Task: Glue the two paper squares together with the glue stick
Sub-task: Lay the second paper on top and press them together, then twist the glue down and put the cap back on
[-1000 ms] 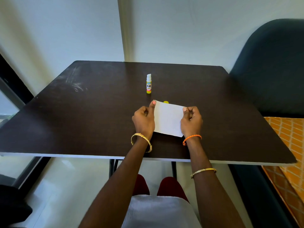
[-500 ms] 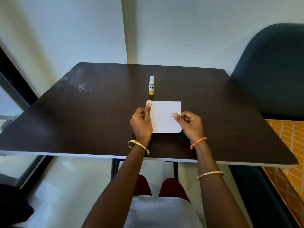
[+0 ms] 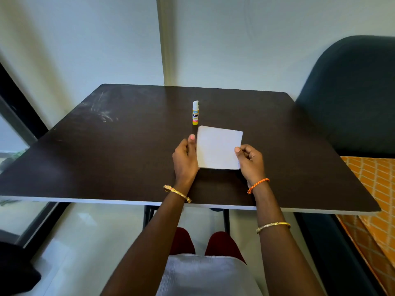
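Dark table (image 3: 128, 163). White paper square (image 3: 219, 149) pinched at side edges: left hand (image 3: 185, 160) on left edge, right hand (image 3: 250, 162) on right. Uncapped glue stick (image 3: 195, 113) upright just beyond paper's far-left corner, nearer left hand. Second square not distinguishable.

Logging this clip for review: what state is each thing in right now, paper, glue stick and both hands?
paper: white, held at its side edges; whether one square or two stacked cannot be told.
glue stick: upright on the table, uncapped, untouched, just beyond the paper.
left hand: pinching the paper's left edge, thumb up.
right hand: pinching the paper's right edge.
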